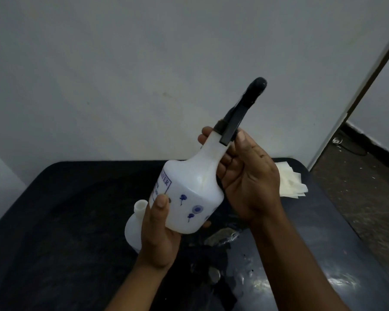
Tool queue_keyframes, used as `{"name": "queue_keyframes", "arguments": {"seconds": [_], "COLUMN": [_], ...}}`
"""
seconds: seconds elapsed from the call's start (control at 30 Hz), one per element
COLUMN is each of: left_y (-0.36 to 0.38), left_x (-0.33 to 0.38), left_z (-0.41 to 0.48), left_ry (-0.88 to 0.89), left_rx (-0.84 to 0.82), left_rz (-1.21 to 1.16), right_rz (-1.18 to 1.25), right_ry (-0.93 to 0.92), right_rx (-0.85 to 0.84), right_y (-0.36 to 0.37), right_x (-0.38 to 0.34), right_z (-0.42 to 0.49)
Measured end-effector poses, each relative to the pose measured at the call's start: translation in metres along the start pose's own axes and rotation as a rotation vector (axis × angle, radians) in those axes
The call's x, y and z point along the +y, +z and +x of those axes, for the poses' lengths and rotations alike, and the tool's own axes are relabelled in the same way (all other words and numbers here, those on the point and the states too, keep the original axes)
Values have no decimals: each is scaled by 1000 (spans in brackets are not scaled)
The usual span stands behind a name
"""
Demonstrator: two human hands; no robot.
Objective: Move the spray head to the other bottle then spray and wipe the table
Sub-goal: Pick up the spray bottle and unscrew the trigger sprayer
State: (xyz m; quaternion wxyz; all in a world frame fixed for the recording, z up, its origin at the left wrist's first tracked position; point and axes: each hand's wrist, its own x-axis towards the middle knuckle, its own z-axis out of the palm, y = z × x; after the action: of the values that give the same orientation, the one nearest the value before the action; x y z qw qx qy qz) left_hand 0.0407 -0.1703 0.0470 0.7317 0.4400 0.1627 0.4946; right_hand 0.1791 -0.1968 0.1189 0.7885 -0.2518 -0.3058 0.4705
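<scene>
A: What are the two hands doing with that bottle?

B: The left hand is wrapped around the base, thumb across the printed front, clamping it so it can't turn. The right hand sits higher, with its fingers curled round behind the neck and its thumb just beside the black collar. It grasps the neck right under the spray head.

A: Why split the grip like that?

B: My reading is that one hand anchors the body while the other works the collar. A screw fitting needs something to twist against.

A: And the spray head itself?

B: It stands directly above the right hand's grip, tilted up and to the right, with the nozzle pointing at the wall. It looks seated on the neck, though the collar is dark and a little blurred, so I can't tell how far it is threaded.

A: Where's the other bottle?

B: On the black table, just behind the left hand, upright, with its mouth bare. It's near enough that the head would travel only a short way.

A: Anything for the wiping?

B: A pile of pale paper sheets lies at the table's far right edge, partly hidden by the right hand.
</scene>
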Motion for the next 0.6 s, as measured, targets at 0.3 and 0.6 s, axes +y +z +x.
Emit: {"name": "queue_keyframes", "arguments": {"seconds": [0.3, 0.6], "left_y": [-1, -7], "left_x": [-2, -14], "left_z": [-3, -3], "left_ry": [4, 12], "left_rx": [12, 68], "left_rz": [-39, -8], "right_rz": [-104, 69], "right_ry": [-38, 24], "right_rx": [69, -64], "right_y": [8, -1], "right_x": [5, 6], "right_z": [1, 0]}}
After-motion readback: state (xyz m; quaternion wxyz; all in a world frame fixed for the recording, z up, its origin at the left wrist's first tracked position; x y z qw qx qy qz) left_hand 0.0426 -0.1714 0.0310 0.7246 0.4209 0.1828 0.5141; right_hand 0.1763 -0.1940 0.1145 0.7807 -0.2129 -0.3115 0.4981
